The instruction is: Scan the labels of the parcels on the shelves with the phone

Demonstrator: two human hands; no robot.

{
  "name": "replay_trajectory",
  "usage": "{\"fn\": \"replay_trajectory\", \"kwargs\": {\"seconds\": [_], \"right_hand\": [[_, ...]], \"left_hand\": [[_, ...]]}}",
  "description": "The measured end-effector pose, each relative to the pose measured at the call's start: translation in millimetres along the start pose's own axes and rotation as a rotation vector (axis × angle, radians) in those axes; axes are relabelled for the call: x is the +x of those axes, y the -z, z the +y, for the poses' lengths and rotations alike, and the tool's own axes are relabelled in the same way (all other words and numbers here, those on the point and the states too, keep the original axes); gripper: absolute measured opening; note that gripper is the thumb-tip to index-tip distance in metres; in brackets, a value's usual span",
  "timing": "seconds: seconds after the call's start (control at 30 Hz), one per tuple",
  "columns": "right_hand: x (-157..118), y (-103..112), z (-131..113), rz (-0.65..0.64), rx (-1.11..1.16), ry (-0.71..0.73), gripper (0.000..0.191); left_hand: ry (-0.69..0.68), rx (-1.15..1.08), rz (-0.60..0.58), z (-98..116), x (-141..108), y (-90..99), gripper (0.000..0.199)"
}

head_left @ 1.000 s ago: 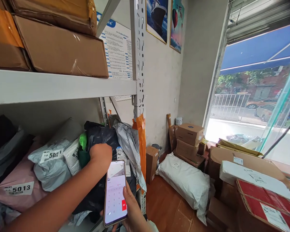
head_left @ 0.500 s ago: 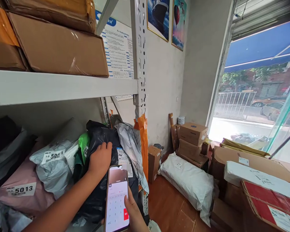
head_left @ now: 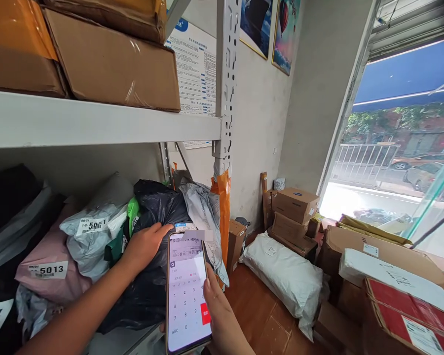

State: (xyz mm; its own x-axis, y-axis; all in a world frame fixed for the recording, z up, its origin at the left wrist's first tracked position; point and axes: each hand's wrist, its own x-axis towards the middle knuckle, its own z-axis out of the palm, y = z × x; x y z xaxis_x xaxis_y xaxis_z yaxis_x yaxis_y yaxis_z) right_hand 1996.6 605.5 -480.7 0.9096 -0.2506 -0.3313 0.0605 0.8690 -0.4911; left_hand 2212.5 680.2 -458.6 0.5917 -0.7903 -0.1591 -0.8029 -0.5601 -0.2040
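My right hand is wrapped round a smartphone, whose lit screen shows a number keypad below a close camera view of a printed label. Behind the phone's top edge part of a shipping label shows on a large black plastic parcel. My left hand presses on that parcel just left of the phone, its fingers bunched round the dark plastic. A silvery-grey bag leans against the parcel's right side, and a green packet sits at its left.
Bagged parcels, one pink, fill the lower shelf at left. Above is a white shelf beam with cardboard boxes. An upright post stands right of the hands. A long white parcel and more boxes lie on the floor at right.
The phone has come up over the parcel's label, and its screen now shows printed text. My left hand has shifted slightly left and down, gathering the plastic. The view has turned a little left.
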Motion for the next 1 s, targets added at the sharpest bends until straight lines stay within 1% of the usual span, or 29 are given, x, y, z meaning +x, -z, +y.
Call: {"fn": "replay_trajectory", "kwargs": {"seconds": [0.07, 0.1, 0.2, 0.37, 0.47, 0.63, 0.83, 0.93, 1.0], "right_hand": [[-7, -9, -6, 0.091, 0.004, 0.035, 0.09], [-10, -12, -9, 0.101, 0.007, 0.037, 0.09], [-15, -17, -15, 0.073, 0.0, 0.018, 0.092], [-15, -17, -16, 0.13, -0.049, 0.006, 0.091], [-14, -17, -16, 0.113, -0.051, 0.024, 0.089], [-14, -18, -18, 0.117, -0.041, 0.002, 0.098], [-14, -17, -17, 0.094, -0.012, 0.009, 0.099], [-14, -16, -17, 0.075, -0.007, 0.019, 0.092], [-13, -16, -17, 0.089, -0.018, 0.023, 0.09]], "left_hand": [[-0.011, -0.045, 0.04, -2, 0, -3.9, 0.04], [-0.019, -0.071, 0.059, -2, -1, -5.0, 0.039], [-0.033, -0.138, 0.096, -4, -2, -5.3, 0.033], [-0.029, -0.16, 0.09, -3, -4, -1.4, 0.029], [-0.018, -0.155, 0.075, -2, -4, 0.0, 0.029], [-0.007, -0.124, 0.057, -1, -4, -0.7, 0.026], [0.003, -0.095, 0.032, -1, -4, -1.6, 0.028], [0.004, -0.094, 0.06, -1, -4, -3.0, 0.028], [-0.012, -0.108, 0.091, -2, -4, -4.4, 0.027]]}}
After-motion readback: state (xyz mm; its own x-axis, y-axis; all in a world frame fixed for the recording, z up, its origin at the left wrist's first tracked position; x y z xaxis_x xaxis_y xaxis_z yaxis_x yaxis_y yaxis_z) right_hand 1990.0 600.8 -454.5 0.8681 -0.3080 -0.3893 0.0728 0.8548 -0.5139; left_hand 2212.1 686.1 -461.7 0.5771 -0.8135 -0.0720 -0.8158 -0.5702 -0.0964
